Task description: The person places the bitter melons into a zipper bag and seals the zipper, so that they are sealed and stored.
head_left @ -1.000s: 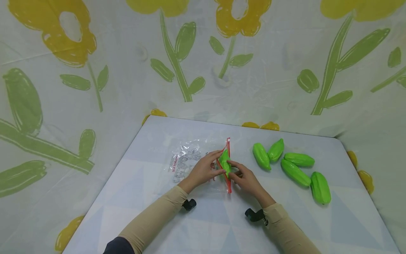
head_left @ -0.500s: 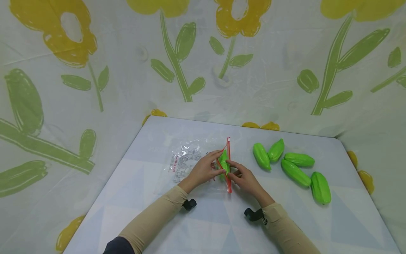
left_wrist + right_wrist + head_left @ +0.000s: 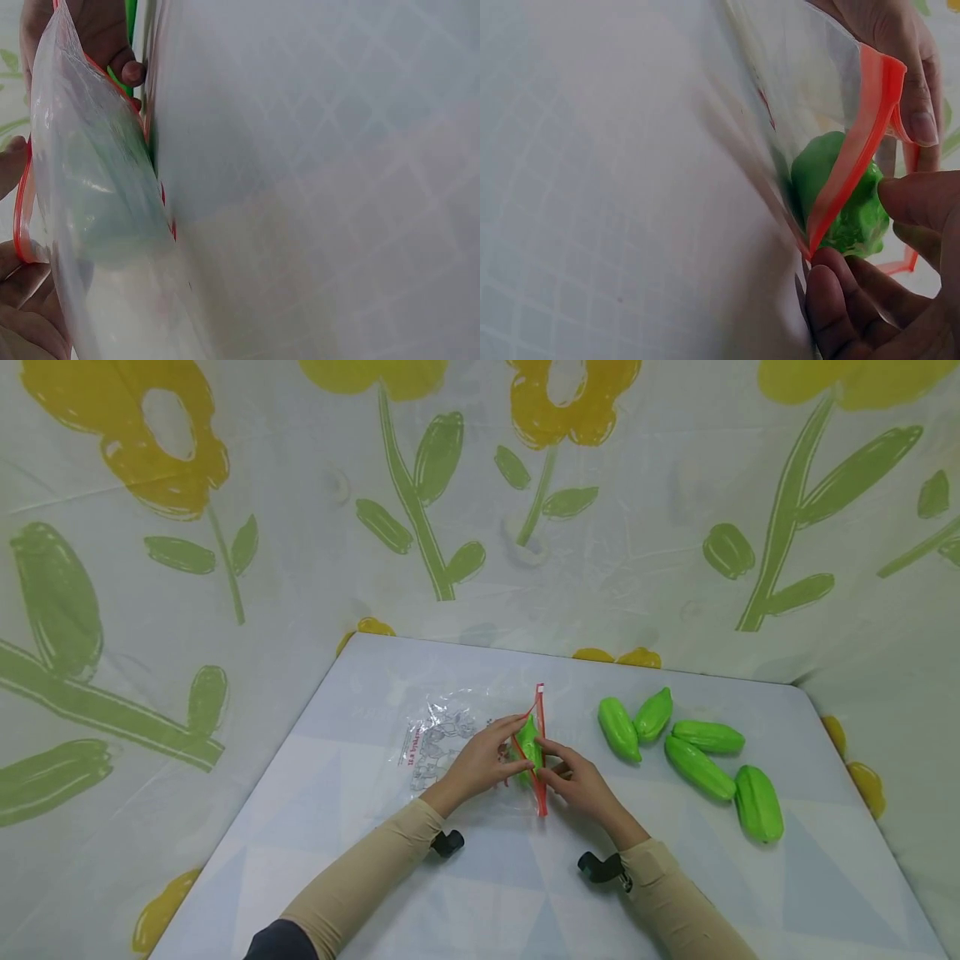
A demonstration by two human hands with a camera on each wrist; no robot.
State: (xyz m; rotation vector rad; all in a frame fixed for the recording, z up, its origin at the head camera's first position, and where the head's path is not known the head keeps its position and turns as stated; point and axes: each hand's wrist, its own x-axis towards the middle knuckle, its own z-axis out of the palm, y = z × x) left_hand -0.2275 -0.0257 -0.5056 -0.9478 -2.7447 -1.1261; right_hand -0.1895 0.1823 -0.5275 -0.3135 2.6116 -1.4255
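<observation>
A clear zip bag (image 3: 442,752) with a red zip edge lies on the table, its mouth facing right and held apart. My left hand (image 3: 480,760) holds the bag's red edge at the mouth, fingers on the far side and thumb nearer. A bright green ribbed fruit-like piece (image 3: 529,747) sits in the mouth, partly inside the bag. My right hand (image 3: 581,785) pinches its outer end, thumb against the green surface and fingers below in the right wrist view. In the left wrist view, the bag's plastic (image 3: 105,210) covers most of the green piece.
Several similar green pieces lie on the table right of the bag, among them one near the back (image 3: 619,731) and one at the far right (image 3: 758,804). Flower-printed cloth (image 3: 637,527) stands behind the white table (image 3: 510,893) and at its sides.
The green piece has slid slightly left, deeper into the bag's mouth. Both hands stay almost where they were, and the loose green pieces have not moved.
</observation>
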